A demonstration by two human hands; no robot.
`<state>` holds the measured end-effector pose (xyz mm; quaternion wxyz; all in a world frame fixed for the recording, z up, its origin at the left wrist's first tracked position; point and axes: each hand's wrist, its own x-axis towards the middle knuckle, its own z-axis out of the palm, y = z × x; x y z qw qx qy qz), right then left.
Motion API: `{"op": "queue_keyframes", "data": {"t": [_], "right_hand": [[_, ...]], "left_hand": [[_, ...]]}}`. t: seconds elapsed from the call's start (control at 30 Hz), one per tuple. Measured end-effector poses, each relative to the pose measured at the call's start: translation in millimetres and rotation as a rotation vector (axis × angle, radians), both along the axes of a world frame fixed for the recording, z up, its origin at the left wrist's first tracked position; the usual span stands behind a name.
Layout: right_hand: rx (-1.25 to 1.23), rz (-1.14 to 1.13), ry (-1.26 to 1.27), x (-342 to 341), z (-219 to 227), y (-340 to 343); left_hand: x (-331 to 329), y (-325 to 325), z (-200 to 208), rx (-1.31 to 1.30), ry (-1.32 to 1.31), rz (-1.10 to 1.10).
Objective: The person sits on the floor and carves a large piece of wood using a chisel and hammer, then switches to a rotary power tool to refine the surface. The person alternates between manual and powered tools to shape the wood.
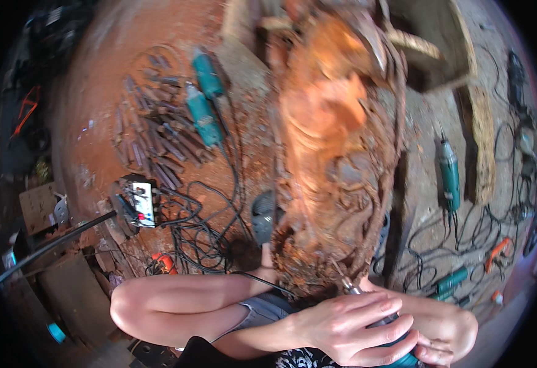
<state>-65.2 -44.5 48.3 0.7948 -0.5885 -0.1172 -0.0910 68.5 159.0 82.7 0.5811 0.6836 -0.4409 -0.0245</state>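
Note:
A long carved piece of reddish-brown wood stretches away from me between my bent legs, its near end rough and deeply cut. A teal hand-held rotary grinder is in my grasp, its metal nose pointing at that near end. Whether its bit touches the wood I cannot tell. My left hand, reaching across from the left, wraps over the grinder's body. Fingers of my right hand close around its rear from the right, partly cut off by the lower edge.
Left of the carving lie two teal grinders, a heap of narrow rod-like tools, a control box and tangled black cables. At right are another teal grinder, a rough wood block and an orange-handled tool.

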Motion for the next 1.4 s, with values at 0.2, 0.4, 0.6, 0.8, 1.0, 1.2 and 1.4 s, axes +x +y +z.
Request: {"op": "queue_keyframes", "data": {"t": [0.2, 0.4, 0.6, 0.8, 1.0, 1.2, 1.4], "right_hand": [[-0.167, 0.19, 0.168, 15.5, 35.2, 10.1], [-0.352, 0.374, 0.3, 36.0, 78.5, 24.5], [-0.56, 0.432, 0.393, 31.3, 127.7, 11.8], [-1.039, 0.077, 0.313, 5.9, 145.6, -45.9], [-1.029, -0.528, 0.717, -62.3, 122.8, -198.2], [-0.897, -0.347, 0.995, -17.0, 35.7, -156.3], [-0.696, -0.032, 0.973, -87.3, -13.3, -109.1]], "left_hand": [[0.1, 19.1, 8.6, -0.017, -0.158, 0.084], [4.7, 67.9, 33.8, 0.148, -0.27, 0.108], [16.2, 100.0, 50.1, 0.295, -0.238, -0.023], [111.8, 198.5, 112.9, 0.932, -0.268, -0.095], [276.4, 264.6, 108.0, 1.638, -0.838, -0.014], [327.5, 225.0, 2.5, 1.311, -0.502, 0.052], [292.7, 175.8, -0.6, 0.957, -0.208, 0.055]]}}
